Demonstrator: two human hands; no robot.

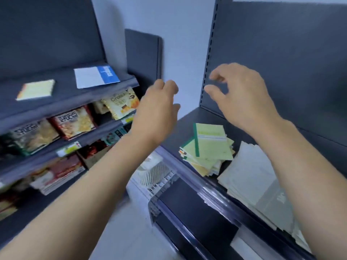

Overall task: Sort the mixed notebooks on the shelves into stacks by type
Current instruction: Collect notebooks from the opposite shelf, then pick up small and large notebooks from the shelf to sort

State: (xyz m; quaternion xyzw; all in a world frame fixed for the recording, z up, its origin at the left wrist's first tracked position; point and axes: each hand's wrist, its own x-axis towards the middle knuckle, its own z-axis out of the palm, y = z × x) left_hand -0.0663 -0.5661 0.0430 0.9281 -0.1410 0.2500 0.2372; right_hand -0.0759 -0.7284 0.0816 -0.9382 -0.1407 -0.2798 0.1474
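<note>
Right hand [242,94] above green notebooks [208,147]; snacks [75,122] left.

The single view comes from a wide-angle camera on the person's head. It looks forward and steeply down into the corner where two shelf units meet. The white wall [178,44] of that corner runs up toward 12 o'clock. The snack shelves [62,76] slope across 8 to 10 o'clock, and the notebook shelf [187,128] spreads from the centre out to 4 o'clock. The floor [131,231] shows at 6 o'clock. The camera sits close: both forearms enter from the lower edge, and the left hand [159,102] and right hand [242,94] reach the middle of the frame at arm's length. Straight shelf edges bow toward the borders, and the picture is softly blurred throughout.
</note>
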